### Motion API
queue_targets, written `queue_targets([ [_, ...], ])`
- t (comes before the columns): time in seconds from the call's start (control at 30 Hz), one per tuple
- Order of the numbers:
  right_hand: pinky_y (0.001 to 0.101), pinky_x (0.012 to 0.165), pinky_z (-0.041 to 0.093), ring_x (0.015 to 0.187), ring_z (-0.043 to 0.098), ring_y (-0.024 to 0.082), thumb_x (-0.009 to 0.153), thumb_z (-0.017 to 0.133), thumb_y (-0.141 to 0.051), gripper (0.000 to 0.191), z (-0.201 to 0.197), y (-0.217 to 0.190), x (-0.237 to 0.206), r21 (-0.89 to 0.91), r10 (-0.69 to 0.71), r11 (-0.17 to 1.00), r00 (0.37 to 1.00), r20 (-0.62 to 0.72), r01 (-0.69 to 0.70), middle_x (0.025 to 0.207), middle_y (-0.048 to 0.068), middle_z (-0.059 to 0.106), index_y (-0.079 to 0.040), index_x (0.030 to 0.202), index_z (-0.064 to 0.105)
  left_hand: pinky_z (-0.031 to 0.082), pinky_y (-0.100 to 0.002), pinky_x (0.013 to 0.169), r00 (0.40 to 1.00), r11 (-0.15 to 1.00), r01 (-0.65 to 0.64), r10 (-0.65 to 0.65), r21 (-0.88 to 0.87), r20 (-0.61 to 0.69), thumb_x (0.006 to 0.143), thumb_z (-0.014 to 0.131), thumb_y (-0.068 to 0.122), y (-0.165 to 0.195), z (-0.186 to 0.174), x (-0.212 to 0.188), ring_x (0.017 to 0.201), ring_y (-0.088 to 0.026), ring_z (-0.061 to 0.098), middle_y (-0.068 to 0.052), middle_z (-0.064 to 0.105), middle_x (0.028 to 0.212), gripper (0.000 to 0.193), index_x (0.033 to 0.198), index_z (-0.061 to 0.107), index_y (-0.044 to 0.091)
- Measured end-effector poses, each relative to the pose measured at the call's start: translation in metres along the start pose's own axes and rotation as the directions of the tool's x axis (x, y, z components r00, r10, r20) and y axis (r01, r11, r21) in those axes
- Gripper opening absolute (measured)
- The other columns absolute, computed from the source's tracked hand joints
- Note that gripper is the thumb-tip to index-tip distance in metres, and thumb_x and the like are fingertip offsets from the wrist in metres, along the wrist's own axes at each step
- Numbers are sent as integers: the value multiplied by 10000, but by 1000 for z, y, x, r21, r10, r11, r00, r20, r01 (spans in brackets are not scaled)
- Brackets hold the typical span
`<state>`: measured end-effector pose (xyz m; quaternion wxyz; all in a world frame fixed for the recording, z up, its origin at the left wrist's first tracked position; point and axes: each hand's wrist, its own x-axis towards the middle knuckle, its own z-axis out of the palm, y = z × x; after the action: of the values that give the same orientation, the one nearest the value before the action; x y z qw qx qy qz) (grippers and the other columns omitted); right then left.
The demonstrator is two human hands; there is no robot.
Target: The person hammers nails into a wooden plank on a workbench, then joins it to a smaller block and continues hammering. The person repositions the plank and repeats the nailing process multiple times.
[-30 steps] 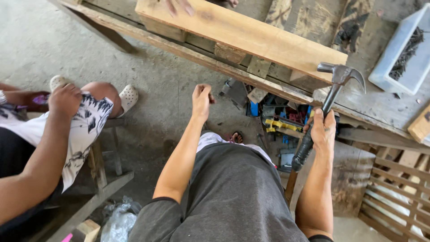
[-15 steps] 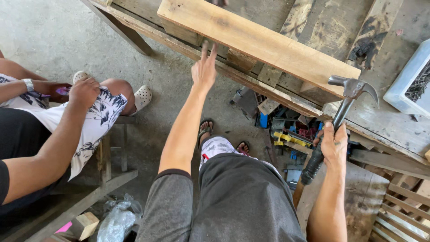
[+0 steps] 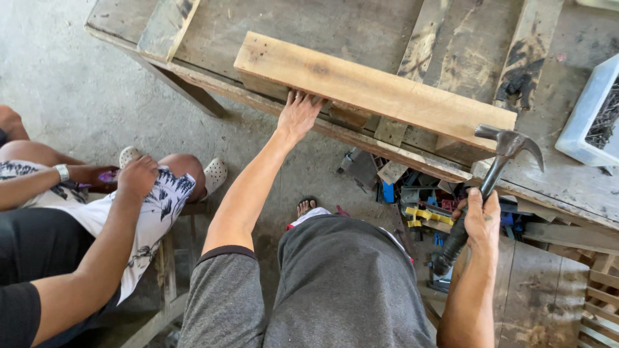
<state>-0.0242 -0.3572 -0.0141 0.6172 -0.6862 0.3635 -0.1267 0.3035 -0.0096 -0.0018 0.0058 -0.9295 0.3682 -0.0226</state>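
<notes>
My left hand (image 3: 298,115) rests open-fingered on the near edge of the pale wooden plank (image 3: 374,90) lying on the tabletop (image 3: 322,26), while my right hand (image 3: 480,218) grips the claw hammer (image 3: 488,182) upright just beside it.

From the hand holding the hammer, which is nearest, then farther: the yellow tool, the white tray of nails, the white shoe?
From the right hand:
1. Yellow tool, just to its left, under the bench.
2. White tray of nails, up on the bench at right.
3. White shoe, far left on the floor.

left hand (image 3: 298,115) on plank (image 3: 374,90) | right hand (image 3: 480,216) grips hammer (image 3: 490,177)
</notes>
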Motion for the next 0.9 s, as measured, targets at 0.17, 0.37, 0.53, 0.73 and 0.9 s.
queue_targets([
  [0.17,314,468,457,544,534,154,1111,549,-281,209,7,0,-1,48,-12,999,1000,-6,12,714,49,526,-83,1103,485,222,-739,1157,998,999,22,-21,-23,56,1005,445,109,11,-6,4,1440,-448,405,-201,466,1527,606,1601,346,160],
  [0.37,303,493,494,555,559,144,1111,536,-282,202,5,-4,-6,-29,16,999,1000,-24,-17,724,45,559,-82,1119,506,167,-737,1139,990,998,8,-16,62,137,954,424,41,13,-5,4,1433,-452,362,-239,367,1574,690,1609,269,196],
  [0.53,305,478,461,541,536,147,1108,543,-267,200,6,-4,-4,33,4,999,1000,1,-4,719,47,539,-75,1118,486,179,-739,1142,987,998,30,-39,61,158,1012,411,92,11,-6,5,1417,-490,375,-274,357,1577,614,1608,276,152],
  [0.73,305,474,452,537,534,150,1108,541,-262,190,8,2,0,71,-15,997,1000,20,14,697,50,526,-83,1104,480,184,-741,1144,990,997,62,-66,41,123,1026,391,138,15,-11,4,1430,-484,369,-253,360,1586,579,1596,292,173],
  [0.9,306,473,458,538,539,151,1108,526,-253,190,5,3,2,41,-32,999,999,29,31,692,53,531,-76,1079,466,186,-744,1144,991,995,75,-81,64,103,1004,422,146,18,-17,3,1427,-470,396,-238,395,1572,610,1601,296,153],
])
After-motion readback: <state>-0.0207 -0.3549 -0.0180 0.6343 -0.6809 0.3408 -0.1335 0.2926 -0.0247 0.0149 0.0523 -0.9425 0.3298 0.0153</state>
